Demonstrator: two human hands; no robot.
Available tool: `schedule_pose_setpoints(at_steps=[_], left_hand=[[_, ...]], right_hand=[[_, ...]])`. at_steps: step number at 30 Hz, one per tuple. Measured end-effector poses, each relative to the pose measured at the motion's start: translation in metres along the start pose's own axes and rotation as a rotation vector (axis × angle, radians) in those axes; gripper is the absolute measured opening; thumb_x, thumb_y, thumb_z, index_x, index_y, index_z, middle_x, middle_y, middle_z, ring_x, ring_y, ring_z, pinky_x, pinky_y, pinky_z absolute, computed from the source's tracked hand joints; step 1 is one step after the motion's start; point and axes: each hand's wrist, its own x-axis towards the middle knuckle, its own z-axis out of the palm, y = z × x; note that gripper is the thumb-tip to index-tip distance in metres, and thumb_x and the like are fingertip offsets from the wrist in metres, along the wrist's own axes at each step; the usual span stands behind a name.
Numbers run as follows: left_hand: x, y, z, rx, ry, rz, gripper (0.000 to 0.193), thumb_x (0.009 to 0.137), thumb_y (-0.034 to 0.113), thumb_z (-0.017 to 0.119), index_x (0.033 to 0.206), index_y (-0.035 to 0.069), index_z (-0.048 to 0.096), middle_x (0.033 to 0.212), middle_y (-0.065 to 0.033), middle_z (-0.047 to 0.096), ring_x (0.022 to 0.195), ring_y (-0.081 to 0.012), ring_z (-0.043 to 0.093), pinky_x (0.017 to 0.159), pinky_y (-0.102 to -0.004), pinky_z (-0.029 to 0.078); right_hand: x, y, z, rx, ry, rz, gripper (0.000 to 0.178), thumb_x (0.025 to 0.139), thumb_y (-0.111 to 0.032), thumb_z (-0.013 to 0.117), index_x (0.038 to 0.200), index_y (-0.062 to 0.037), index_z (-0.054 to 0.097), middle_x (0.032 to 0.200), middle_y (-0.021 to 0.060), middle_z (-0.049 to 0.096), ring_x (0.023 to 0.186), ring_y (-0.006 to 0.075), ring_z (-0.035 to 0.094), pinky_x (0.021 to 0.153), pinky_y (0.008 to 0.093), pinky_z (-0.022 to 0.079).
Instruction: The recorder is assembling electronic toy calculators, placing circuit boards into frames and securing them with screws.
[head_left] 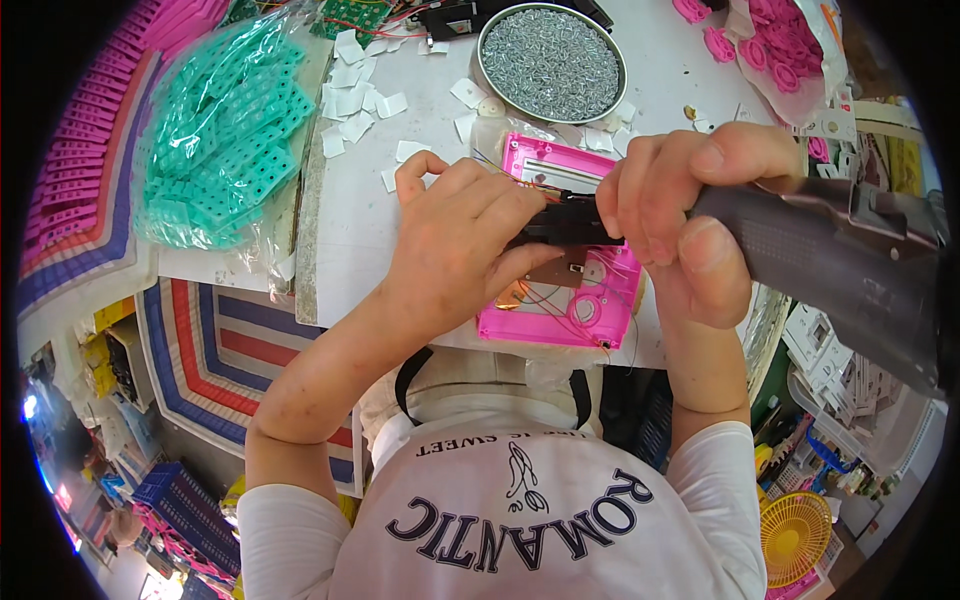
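My left hand (455, 235) is closed on a black plastic part (570, 222), pinched between thumb and fingers above a pink plastic housing (505, 325). My right hand (690, 205) wraps round the front of a dark grey electric screwdriver (830, 245), whose thick body slants off to the right. Its tip is hidden behind my fingers, near the black part. Inside the pink housing are a brown circuit board (553, 272), thin wires and a round pink ring (583, 309). The housing lies close to the table's near edge.
Beyond the housing stands a round metal bowl (480, 75) full of small screws. White paper pieces (352, 95) are scattered left of it. A clear bag of green plastic parts (225, 140) lies at left, pink parts (785, 45) in a bag at far right. A yellow basket (797, 540) sits below right.
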Motion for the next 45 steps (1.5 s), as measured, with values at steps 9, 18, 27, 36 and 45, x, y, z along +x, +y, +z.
schedule_pose_setpoints(at_steps=[9, 18, 27, 36, 45], left_hand=[[-0.002, -0.004, 0.002, -0.002, -0.004, 0.014, 0.04, 0.073, 0.032, 0.086, 0.106, 0.015, 0.07, 0.091, 0.0025, 0.066, 0.087, -0.0193, 0.06, 0.09, -0.0439, 0.032], [-0.001, -0.006, 0.004, -0.012, 0.009, 0.084, 0.044, 0.073, 0.031, 0.085, 0.109, 0.014, 0.068, 0.095, 0.0007, 0.066, 0.089, -0.0214, 0.06, 0.09, -0.0447, 0.032], [0.001, -0.007, 0.005, -0.06, 0.008, 0.068, 0.039, 0.068, 0.024, 0.086, 0.099, 0.011, 0.065, 0.093, -0.0002, 0.064, 0.091, -0.0214, 0.058, 0.092, -0.0434, 0.035], [0.005, -0.005, 0.004, -0.016, -0.031, 0.093, 0.041, 0.066, 0.027, 0.086, 0.097, 0.013, 0.064, 0.094, 0.0006, 0.062, 0.094, -0.0204, 0.058, 0.095, -0.043, 0.035], [0.0, -0.009, 0.006, -0.056, -0.009, 0.103, 0.043, 0.072, 0.031, 0.084, 0.106, 0.012, 0.065, 0.095, -0.0006, 0.065, 0.089, -0.023, 0.059, 0.089, -0.0441, 0.035]], right_hand=[[-0.003, 0.001, -0.003, 0.011, -0.084, -0.079, 0.035, 0.093, -0.012, 0.07, 0.119, -0.0028, 0.048, 0.077, 0.0066, 0.059, 0.067, 0.0152, 0.057, 0.066, 0.0326, 0.053], [-0.003, -0.005, 0.001, -0.009, -0.068, -0.049, 0.033, 0.093, -0.008, 0.071, 0.117, -0.0033, 0.049, 0.079, 0.0088, 0.06, 0.071, 0.0191, 0.059, 0.07, 0.0358, 0.053], [-0.001, -0.001, 0.008, -0.157, -0.133, -0.097, 0.034, 0.095, -0.019, 0.073, 0.11, -0.0066, 0.046, 0.068, 0.0053, 0.054, 0.056, 0.0161, 0.051, 0.053, 0.0319, 0.048], [0.002, -0.001, 0.001, -0.075, -0.146, -0.061, 0.035, 0.094, -0.012, 0.072, 0.12, 0.0004, 0.052, 0.077, 0.0069, 0.059, 0.064, 0.0145, 0.057, 0.061, 0.0294, 0.05], [0.001, -0.002, 0.001, -0.011, -0.016, 0.023, 0.045, 0.096, -0.022, 0.071, 0.129, -0.0016, 0.048, 0.072, 0.003, 0.056, 0.063, 0.0139, 0.055, 0.063, 0.0316, 0.051]])
